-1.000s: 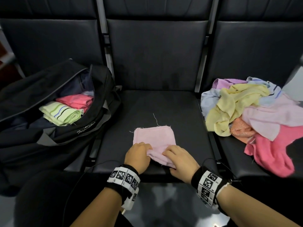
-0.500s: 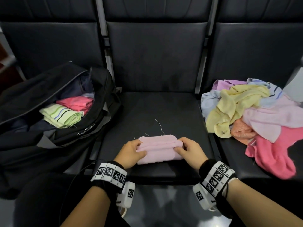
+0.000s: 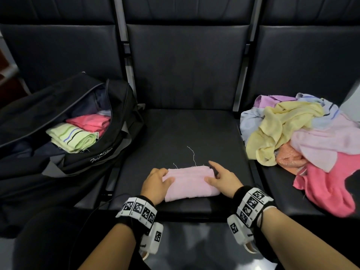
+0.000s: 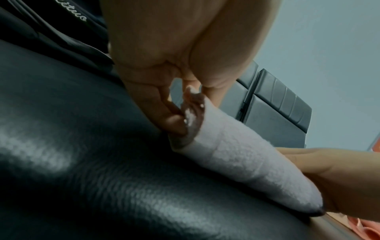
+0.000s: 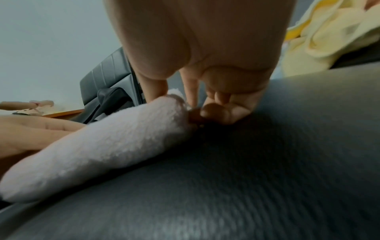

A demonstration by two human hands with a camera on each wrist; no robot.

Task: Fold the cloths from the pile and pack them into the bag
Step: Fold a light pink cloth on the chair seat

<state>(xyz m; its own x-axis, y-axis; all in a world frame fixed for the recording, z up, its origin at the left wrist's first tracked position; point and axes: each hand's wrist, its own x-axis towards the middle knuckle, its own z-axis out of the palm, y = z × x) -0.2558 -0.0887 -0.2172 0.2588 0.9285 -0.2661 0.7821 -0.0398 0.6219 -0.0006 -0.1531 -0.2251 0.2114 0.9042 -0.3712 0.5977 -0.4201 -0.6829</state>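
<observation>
Folded pale pink cloth (image 3: 190,182) lying on the black middle seat (image 3: 181,133), held at both ends. The left hand (image 3: 155,184) grips the cloth's left end: its thumb lies on top of the fabric, and the left wrist view shows its fingers (image 4: 164,113) curled in against the layered edge of the cloth (image 4: 242,159). The right hand (image 3: 224,181) stands at the cloth's right end, thumb resting on the top layer and index finger stretched out along the far corner; in the right wrist view its fingertips (image 5: 213,112) are bent down onto the seat at the cloth's end (image 5: 123,139). Whether these fingers actually clasp the fabric cannot be told. Two loose threads (image 3: 191,155) trail from the cloth's far edge, beyond both hands.

Well to the left of the left hand, an open black bag (image 3: 58,137) sits on the neighbouring seat. It holds a folded green striped cloth (image 3: 72,138) and, just behind it and touching, a folded pink cloth (image 3: 89,122). Well to the right of the right hand, the unfolded pile (image 3: 303,145) lies on the third seat, with a yellow cloth (image 3: 280,129) uppermost at its near-left side and a bright pink cloth (image 3: 327,188) at its near edge.
</observation>
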